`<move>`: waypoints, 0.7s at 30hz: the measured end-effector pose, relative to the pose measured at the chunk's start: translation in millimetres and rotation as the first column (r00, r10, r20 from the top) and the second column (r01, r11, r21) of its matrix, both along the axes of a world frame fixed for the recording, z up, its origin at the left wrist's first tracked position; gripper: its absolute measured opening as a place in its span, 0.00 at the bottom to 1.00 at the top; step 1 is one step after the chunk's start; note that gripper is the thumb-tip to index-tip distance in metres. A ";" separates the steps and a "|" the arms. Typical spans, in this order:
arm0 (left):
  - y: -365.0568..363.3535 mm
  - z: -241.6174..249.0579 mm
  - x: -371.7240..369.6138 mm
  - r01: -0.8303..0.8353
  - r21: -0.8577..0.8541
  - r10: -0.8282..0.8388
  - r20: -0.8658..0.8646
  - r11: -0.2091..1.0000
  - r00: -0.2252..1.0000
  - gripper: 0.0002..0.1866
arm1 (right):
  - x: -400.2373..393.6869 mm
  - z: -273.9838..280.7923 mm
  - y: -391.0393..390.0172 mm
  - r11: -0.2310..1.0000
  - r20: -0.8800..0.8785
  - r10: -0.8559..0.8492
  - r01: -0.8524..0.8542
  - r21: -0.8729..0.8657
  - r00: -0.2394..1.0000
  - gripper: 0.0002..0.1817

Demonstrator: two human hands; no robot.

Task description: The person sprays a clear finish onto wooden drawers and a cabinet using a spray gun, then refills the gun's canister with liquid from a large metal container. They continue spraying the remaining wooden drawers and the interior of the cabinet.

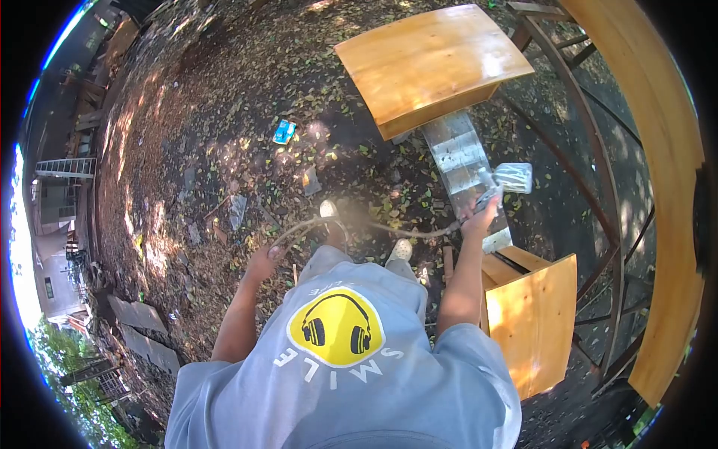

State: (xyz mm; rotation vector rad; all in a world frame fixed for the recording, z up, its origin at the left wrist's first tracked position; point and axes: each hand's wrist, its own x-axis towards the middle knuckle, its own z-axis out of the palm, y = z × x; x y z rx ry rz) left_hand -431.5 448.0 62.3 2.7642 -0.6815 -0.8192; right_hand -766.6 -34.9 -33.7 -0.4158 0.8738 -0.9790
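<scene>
White capital letters spelling "SMILE" curve along the edge of a yellow headphones print on the person's grey-blue shirt, standing upside down in the head view. A smaller, fainter word sits at the print's opposite edge, too blurred to read surely. Any lettering on the blue packet on the ground is too small to read.

Dappled daylight on ground, glare on wooden panel, fisheye-bent edges, black corners
</scene>
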 end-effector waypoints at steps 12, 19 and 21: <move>30.5 -5.0 -10.0 0.034 0.254 -0.037 0.005 0.967 0.999 0.29 | -0.1 1.8 107.6 0.876 -0.001 0.478 -0.477 -0.073 0.878 0.31; 19.7 -10.8 -15.3 -0.016 0.149 0.027 -0.071 0.989 0.997 0.29 | -2.1 61.9 119.2 0.919 -0.031 0.325 -0.323 -0.224 0.945 0.29; 37.1 -45.8 -0.6 0.086 0.116 -0.073 -0.112 0.990 0.991 0.29 | -5.9 74.5 121.7 0.928 -0.156 0.277 -0.306 -0.214 0.948 0.26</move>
